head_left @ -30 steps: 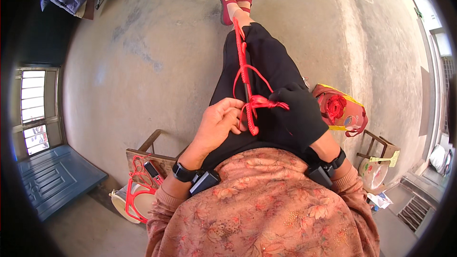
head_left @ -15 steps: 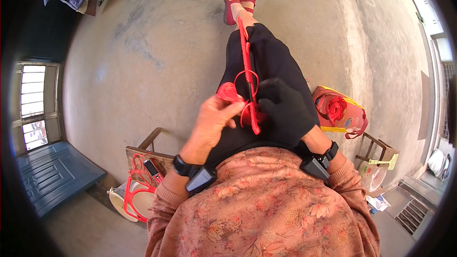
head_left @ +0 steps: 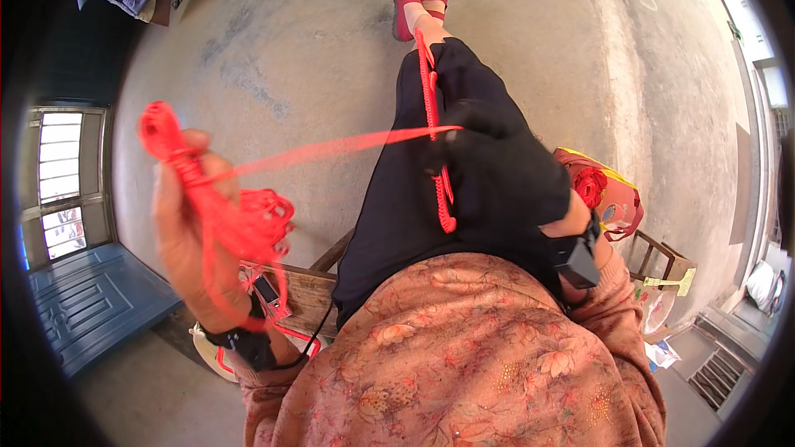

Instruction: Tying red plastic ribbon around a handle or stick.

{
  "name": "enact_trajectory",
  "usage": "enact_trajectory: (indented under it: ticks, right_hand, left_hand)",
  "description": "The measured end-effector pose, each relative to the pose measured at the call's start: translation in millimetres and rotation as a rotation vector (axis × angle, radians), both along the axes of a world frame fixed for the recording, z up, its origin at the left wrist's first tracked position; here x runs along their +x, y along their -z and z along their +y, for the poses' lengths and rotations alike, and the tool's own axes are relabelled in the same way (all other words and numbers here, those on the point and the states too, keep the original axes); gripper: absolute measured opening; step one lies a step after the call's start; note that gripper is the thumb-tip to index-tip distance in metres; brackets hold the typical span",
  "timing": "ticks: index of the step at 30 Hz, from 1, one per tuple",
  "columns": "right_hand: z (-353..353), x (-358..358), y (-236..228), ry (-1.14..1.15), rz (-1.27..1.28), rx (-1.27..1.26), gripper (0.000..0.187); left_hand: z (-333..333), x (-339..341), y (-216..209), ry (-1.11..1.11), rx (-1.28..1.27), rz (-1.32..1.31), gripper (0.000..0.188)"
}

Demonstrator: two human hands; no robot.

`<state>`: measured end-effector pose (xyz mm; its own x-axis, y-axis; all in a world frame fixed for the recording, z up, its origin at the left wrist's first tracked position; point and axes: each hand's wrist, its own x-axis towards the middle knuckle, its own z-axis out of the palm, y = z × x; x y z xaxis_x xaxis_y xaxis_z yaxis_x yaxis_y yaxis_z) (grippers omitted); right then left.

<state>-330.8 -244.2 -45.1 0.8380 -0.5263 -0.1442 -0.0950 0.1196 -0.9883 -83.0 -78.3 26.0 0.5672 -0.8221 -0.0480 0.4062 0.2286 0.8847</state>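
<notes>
My bare left hand [head_left: 175,232] is raised out to the left, closed around a bundle of red cord [head_left: 257,219] with loops hanging down over the wrist. A stretch of cord [head_left: 331,147], blurred, runs taut from the bundle across to a long, narrow piece closely wrapped in red cord [head_left: 431,103]. That piece lies lengthwise along my lap, its lower end curved. My right hand [head_left: 497,157], in a black glove, is closed on the wrapped piece about its middle; its fingertips blend into the dark trousers.
A red and yellow bag [head_left: 623,203] with a red cord roll [head_left: 590,186] stands at my right, beside a wooden stool [head_left: 675,269]. At my left, a wooden bench [head_left: 310,298] carries a phone [head_left: 265,290]. A blue panel [head_left: 103,306] lies farther left.
My left hand has swung from the lap out to the left, drawing the cord into a long line. The small loop around the wrapped piece is gone. My right hand has shifted slightly.
</notes>
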Motion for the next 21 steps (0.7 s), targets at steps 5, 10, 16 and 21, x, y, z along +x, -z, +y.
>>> enact_trajectory:
  ticks: [5,10,16,21]
  right_hand:
    - [16.5,-36.7,0.0,0.203,-0.208,0.525,0.011]
    - [35.6,-48.4,-16.9,0.218,-0.045,0.541,0.009]
    - [26.3,-68.9,-18.0,0.133,0.263,-0.380,0.016]
    - [0.6,-50.7,23.9,0.445,0.328,-0.533,0.024]
  left_hand:
    - [-25.2,-46.1,66.9,0.365,0.460,-0.266,0.034]
    - [-43.2,-109.7,111.0,0.501,0.617,-0.758,0.049]
    - [-33.6,-103.9,132.0,0.488,0.602,-0.584,0.055]
    - [-24.4,-62.7,136.8,0.482,0.575,-0.226,0.048]
